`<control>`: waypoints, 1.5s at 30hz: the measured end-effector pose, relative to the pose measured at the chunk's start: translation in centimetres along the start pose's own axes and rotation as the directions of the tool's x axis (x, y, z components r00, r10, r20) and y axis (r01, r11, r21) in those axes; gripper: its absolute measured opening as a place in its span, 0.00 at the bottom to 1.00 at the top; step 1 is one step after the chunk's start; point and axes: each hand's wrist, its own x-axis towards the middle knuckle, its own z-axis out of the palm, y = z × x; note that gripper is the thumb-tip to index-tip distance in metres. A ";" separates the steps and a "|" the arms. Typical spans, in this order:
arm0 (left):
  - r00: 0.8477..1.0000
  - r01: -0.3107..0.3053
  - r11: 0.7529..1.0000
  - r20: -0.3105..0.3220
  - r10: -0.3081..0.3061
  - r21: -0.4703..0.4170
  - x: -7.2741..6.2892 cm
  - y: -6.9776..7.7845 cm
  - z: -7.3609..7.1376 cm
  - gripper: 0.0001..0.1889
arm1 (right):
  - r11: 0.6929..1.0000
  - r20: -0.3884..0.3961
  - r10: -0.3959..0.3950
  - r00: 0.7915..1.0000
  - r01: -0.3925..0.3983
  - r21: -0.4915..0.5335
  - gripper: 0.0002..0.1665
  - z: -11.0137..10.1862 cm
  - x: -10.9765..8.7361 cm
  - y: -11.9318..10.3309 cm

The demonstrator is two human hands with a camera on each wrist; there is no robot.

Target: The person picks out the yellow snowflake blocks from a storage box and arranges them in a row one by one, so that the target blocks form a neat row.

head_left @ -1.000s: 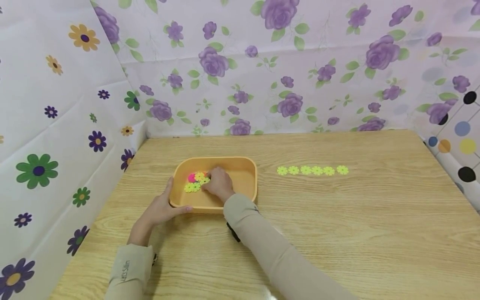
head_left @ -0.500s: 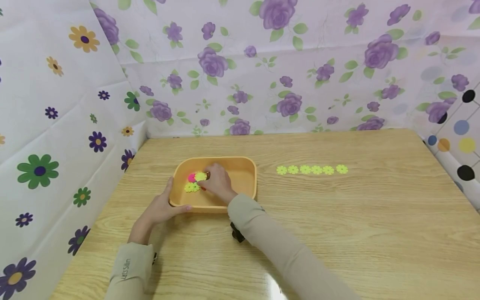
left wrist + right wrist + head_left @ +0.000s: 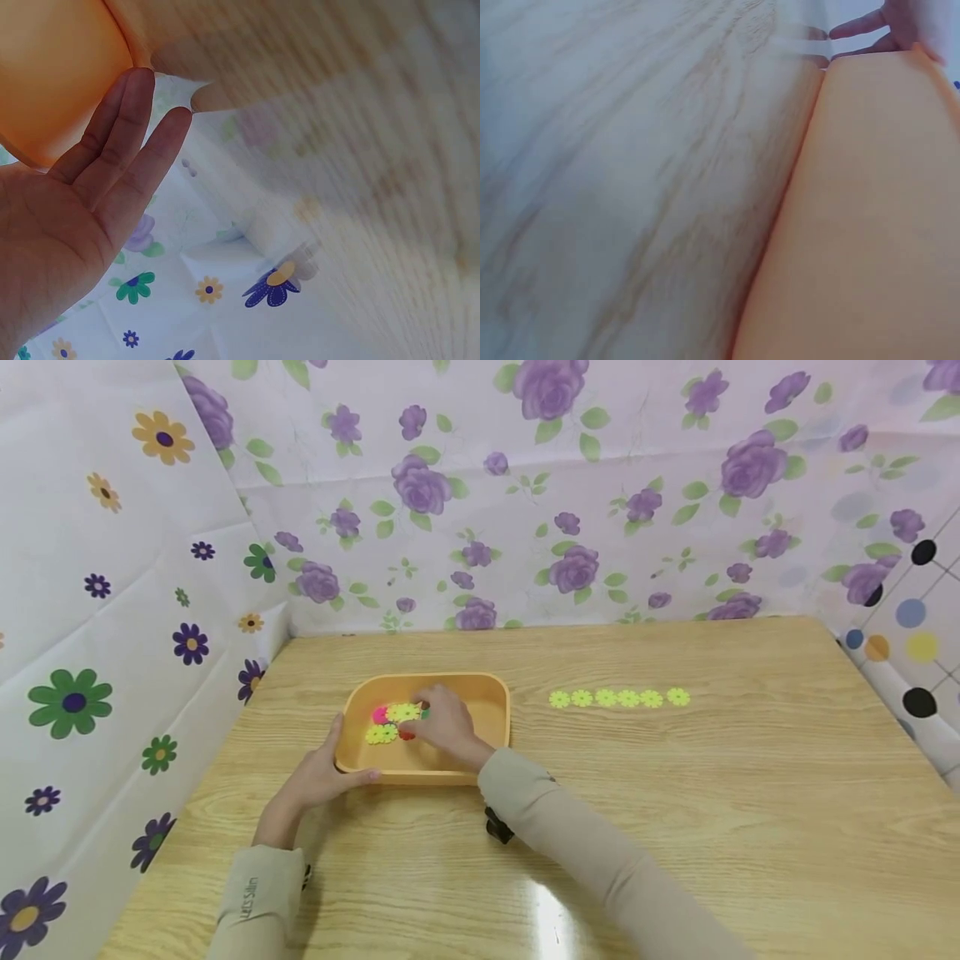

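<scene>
An orange plastic tray (image 3: 487, 710) sits on the wooden table. My left hand (image 3: 313, 775) steadies its near left corner, thumb along the front rim; in the left wrist view the straight fingers (image 3: 129, 124) lie against the tray's outer side. Inside the tray, my right hand (image 3: 448, 722) reaches down with thumb and index finger apart over a small pile of flower-shaped pieces. Yellow flower pieces (image 3: 401, 712), a pink piece (image 3: 380, 716), a red piece (image 3: 407, 735) and a bit of green (image 3: 425, 714) show there. The right wrist view shows the tray's outer wall (image 3: 855, 210), not the right hand.
To the right of the tray, several yellow flower pieces (image 3: 604, 697) lie in a row on the table (image 3: 712, 793). Flower-printed cloth (image 3: 495, 527) hangs behind the table and along its left side.
My right hand has shifted slightly right inside the tray and its thumb and finger have spread. The pieces under it have moved, uncovering red and green ones. The left hand stays in place.
</scene>
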 end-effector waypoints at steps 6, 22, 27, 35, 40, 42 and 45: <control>1.000 0.005 1.000 0.001 -0.005 0.003 0.2 -0.1 0.1 0.63 | 0.999 0.006 -0.040 0.999 0.039 0.014 0.25 -2.0 -0.6 0.2; 1.000 -0.019 1.000 -0.008 0.020 0.021 0.0 0.1 0.0 0.63 | 0.990 -0.031 -0.140 0.990 0.140 -0.011 0.23 -6.5 -2.5 1.3; 1.000 -0.013 1.000 -0.006 0.013 0.017 -0.1 0.2 0.0 0.63 | 0.991 -0.034 -0.126 0.991 0.125 -0.038 0.24 -7.7 -3.0 1.9; 1.000 -0.018 1.000 -0.006 0.018 0.020 -0.1 0.2 0.0 0.63 | 0.989 -0.043 -0.143 0.989 0.140 -0.050 0.24 -9.7 -4.0 3.3; 1.000 -0.010 1.000 -0.003 0.010 0.020 -0.1 0.1 0.0 0.63 | 0.990 -0.055 -0.136 0.989 0.133 -0.056 0.25 -10.9 -4.5 4.3; 1.000 -0.006 1.000 -0.002 0.006 0.016 0.0 0.1 0.0 0.63 | 0.991 -0.060 -0.121 0.991 0.118 -0.062 0.25 -11.3 -4.7 4.7; 1.000 0.001 1.000 -0.002 -0.001 0.015 -0.1 0.2 0.0 0.63 | 0.993 -0.068 -0.100 0.993 0.095 -0.073 0.26 -12.0 -4.9 5.4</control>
